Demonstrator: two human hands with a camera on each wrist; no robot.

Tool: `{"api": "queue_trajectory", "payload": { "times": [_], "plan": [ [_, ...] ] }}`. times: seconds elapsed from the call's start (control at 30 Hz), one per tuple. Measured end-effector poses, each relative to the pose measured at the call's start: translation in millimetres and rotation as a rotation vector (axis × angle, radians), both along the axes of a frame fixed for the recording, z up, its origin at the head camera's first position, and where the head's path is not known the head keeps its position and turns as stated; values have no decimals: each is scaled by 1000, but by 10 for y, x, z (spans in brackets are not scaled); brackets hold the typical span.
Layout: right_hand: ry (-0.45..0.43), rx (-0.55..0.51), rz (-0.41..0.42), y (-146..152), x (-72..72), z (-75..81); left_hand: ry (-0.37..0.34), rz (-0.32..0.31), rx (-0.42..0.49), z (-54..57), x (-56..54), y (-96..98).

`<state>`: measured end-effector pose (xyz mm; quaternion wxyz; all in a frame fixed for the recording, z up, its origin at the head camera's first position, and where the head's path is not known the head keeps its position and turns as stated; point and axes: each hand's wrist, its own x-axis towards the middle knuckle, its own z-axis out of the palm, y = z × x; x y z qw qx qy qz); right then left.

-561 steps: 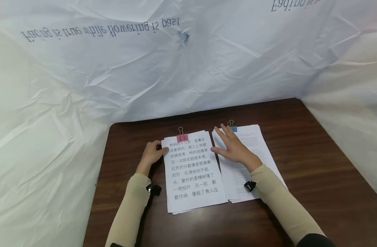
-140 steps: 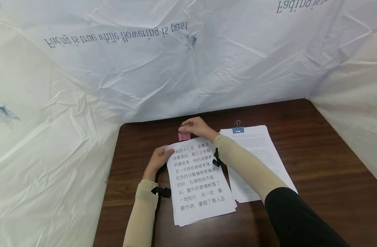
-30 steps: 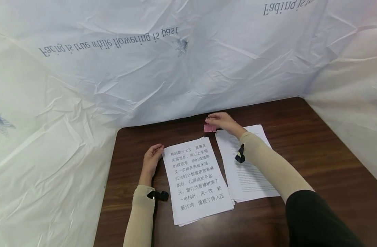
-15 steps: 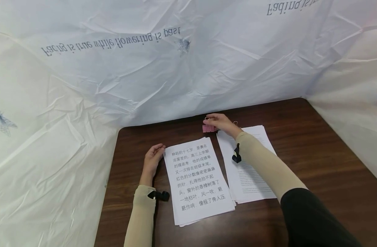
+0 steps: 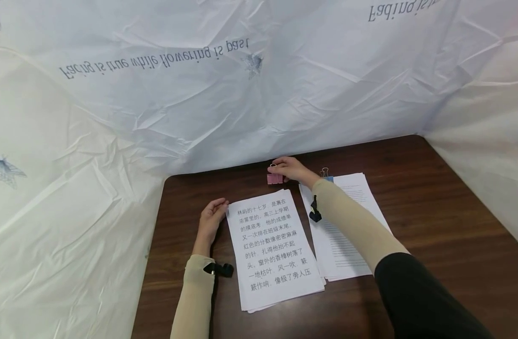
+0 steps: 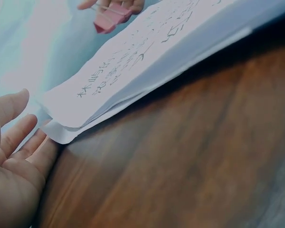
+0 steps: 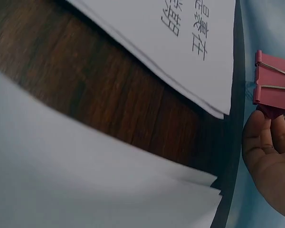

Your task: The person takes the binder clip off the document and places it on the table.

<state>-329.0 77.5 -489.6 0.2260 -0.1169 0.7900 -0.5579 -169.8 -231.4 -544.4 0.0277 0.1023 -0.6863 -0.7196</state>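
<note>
The left stack of paper (image 5: 271,249), printed in large Chinese characters, lies on the dark wooden table with no clip on its top edge. My left hand (image 5: 211,219) is at its upper left corner; in the left wrist view the fingers (image 6: 21,135) are loosely extended, fingertips at the corner and thumb raised off the sheets. Beyond the stack's top edge, my right hand (image 5: 292,169) holds a pink binder clip (image 5: 274,179) by thumb and fingers, apart from the paper. The right wrist view shows the pink clip (image 7: 274,80) with its wire handles.
Right of that stack lies another paper stack (image 5: 343,245) in small print, with a blue binder clip (image 5: 328,179) at its top, partly behind my right hand and sleeve. White printed sheeting (image 5: 242,108) hangs behind the table's far edge (image 5: 225,170).
The pink clip, on the left stack at first, is off it. Over the last second my right hand carries it leftward. Since 4.7 seconds ago, my left thumb has come off the corner.
</note>
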Motion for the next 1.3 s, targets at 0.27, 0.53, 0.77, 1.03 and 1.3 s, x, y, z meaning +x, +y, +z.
{"api": "queue_trajectory", "payload": {
  "times": [0.27, 0.53, 0.77, 1.03, 1.3],
  "plan": [
    [-7, 24, 59, -191, -18, 7, 77, -129, -388, -31, 31, 59],
    [-6, 33, 67, -378, 3, -23, 121, -69, -521, -3, 32, 145],
    [26, 88, 64, -526, 45, -83, 100, -18, -484, -2, -3, 164],
    [106, 164, 13, -599, 59, -136, 109, 32, -478, 15, -42, 221],
    [104, 188, 31, -646, 58, -167, 105, 23, -492, -3, -44, 182]
  ]
}}
